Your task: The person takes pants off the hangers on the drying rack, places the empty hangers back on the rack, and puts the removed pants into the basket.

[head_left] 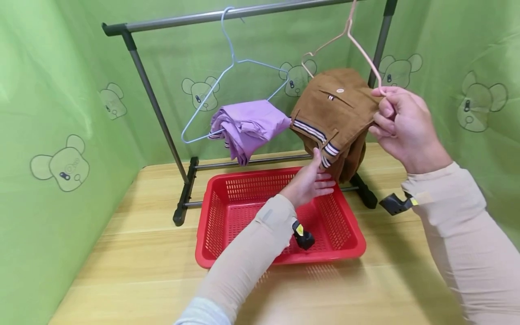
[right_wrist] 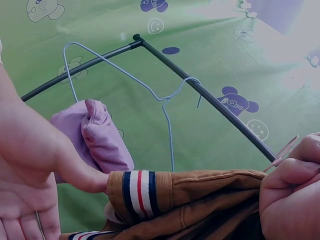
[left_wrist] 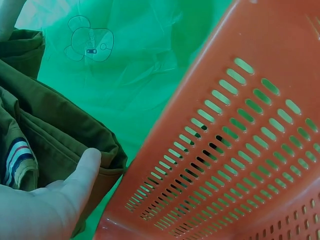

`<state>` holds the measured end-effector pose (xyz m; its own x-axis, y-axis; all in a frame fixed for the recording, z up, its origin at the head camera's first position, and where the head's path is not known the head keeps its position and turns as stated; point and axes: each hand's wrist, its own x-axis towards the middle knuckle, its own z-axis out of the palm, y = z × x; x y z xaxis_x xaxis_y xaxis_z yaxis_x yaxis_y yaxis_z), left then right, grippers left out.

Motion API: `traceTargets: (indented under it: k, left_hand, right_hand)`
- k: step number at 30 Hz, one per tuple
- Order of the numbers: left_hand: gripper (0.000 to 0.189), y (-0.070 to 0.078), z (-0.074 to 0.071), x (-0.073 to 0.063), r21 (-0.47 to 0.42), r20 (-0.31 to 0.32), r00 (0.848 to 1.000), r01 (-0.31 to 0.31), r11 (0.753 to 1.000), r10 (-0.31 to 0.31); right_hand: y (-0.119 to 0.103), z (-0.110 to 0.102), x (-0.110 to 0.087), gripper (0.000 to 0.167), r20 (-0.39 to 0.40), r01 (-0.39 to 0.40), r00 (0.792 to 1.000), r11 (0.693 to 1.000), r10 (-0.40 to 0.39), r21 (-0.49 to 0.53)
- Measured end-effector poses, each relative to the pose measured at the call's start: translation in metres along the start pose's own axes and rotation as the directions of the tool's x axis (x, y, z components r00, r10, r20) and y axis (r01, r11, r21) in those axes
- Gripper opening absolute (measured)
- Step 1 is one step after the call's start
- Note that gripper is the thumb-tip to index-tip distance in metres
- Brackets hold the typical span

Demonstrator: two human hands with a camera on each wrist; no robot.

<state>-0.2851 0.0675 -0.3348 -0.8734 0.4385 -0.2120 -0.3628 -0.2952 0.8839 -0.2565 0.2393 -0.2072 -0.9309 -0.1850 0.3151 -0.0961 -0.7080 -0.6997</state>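
Brown trousers (head_left: pixel 335 104) with a striped waistband are draped over the lower part of a pink hanger (head_left: pixel 363 49). My right hand (head_left: pixel 400 119) grips the hanger's right corner together with a fold of the trousers; in the right wrist view the cloth bunches into its curled fingers. My left hand (head_left: pixel 308 183) is below the waistband, fingers extended and thumb up, the thumb tip against or very close to the cloth. Left of it, a folded purple garment (head_left: pixel 252 126) hangs over the bar of a blue hanger (head_left: pixel 209 92).
The blue hanger hooks on a grey metal rack (head_left: pixel 178 20) with black feet. A red perforated basket (head_left: pixel 280 259) stands on the wooden table (head_left: pixel 134 271) under the clothes and my left forearm. Green curtains (head_left: pixel 44 113) with bear prints surround the table.
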Motion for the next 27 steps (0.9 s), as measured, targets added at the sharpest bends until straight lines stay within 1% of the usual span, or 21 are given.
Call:
traceTargets:
  k: [3,5,9,11,15,17,19,22,27]
  left_hand:
    - [0.087,-0.001,0.001,0.004,-0.027,-0.012,1.0,0.008,1.0,-0.009]
    - [0.089,-0.002,0.001,0.006,-0.062,-0.023,0.999,0.024,0.998,-0.025]
    - [0.094,-0.004,0.001,0.013,-0.185,-0.046,0.996,0.062,0.981,-0.072]
    - [0.095,-0.006,0.001,0.018,-0.252,-0.055,0.995,0.066,0.965,-0.082]
    - [0.095,-0.011,0.004,0.026,-0.37,-0.08,0.993,0.046,0.928,-0.081]
    - [0.095,-0.012,0.006,0.03,-0.413,-0.088,0.993,0.037,0.91,-0.08]
    - [0.095,-0.013,0.007,0.032,-0.44,-0.091,0.992,0.037,0.897,-0.085]
    - [0.098,-0.012,0.006,0.035,-0.483,-0.07,0.994,0.045,0.874,-0.09]
    - [0.1,-0.011,0.003,0.035,-0.561,-0.029,0.995,0.06,0.825,-0.092]
  right_hand:
    - [0.0,0.001,0.0,0.022,0.005,-0.002,1.0,1.0,0.002,0.004]
    - [0.0,0.001,-0.001,0.022,0.006,-0.003,1.0,1.0,0.003,0.007]
    - [0.0,0.001,-0.001,0.022,0.0,-0.008,1.0,1.0,0.008,0.015]
    - [0.001,0.001,-0.001,0.022,0.002,-0.007,1.0,1.0,0.007,0.009]
    - [0.001,0.002,-0.003,0.022,0.011,0.003,1.0,1.0,-0.003,0.001]
    - [0.001,0.002,-0.003,0.022,0.017,0.006,1.0,1.0,-0.006,0.006]
    - [0.0,0.003,-0.003,0.022,0.02,0.007,1.0,1.0,-0.007,0.01]
    - [-0.002,0.004,-0.003,0.022,0.024,-0.002,1.0,1.0,0.001,0.02]
    - [-0.004,0.006,-0.004,0.019,0.025,-0.014,1.0,0.999,0.013,0.044]
